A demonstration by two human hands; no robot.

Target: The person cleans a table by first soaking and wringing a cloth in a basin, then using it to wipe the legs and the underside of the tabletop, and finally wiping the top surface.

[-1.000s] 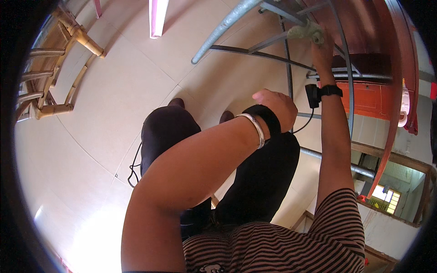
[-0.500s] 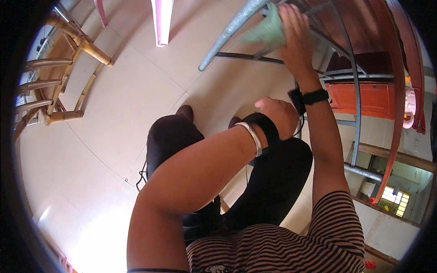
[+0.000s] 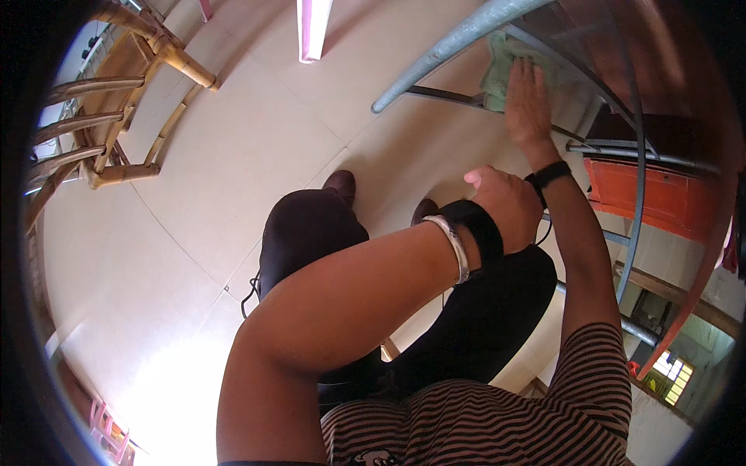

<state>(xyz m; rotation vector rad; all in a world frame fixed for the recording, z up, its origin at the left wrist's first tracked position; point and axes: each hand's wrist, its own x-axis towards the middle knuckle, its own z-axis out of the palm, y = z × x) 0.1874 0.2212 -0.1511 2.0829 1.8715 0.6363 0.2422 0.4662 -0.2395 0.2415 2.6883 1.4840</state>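
Note:
My right hand (image 3: 530, 101) reaches far forward on the right, fingers stretched out over a green cloth (image 3: 497, 71). The cloth lies among the bars of a grey metal frame (image 3: 443, 54), beneath a dark reddish panel (image 3: 660, 46). Whether the fingertips pinch the cloth is not clear. My left hand (image 3: 509, 206) is curled above my right knee, close to my right wrist. Its thumb shows, but the fingers fold out of sight, so what they may hold is hidden. Black bands are on both wrists, and a silver bangle (image 3: 451, 247) circles the left one.
Left of me stands a bamboo chair (image 3: 183, 62). A pink and white leg (image 3: 312, 31) rests on the tiled floor (image 3: 155, 233) ahead. Past the frame on the right is a red-orange panel (image 3: 653, 194). Thin metal bars (image 3: 639, 186) cross beside my right forearm.
The view has shifted, so the scene sits farther right. My right hand and the cloth have moved from over the thick pipe to between the bars beneath the panel. The left hand stays curled.

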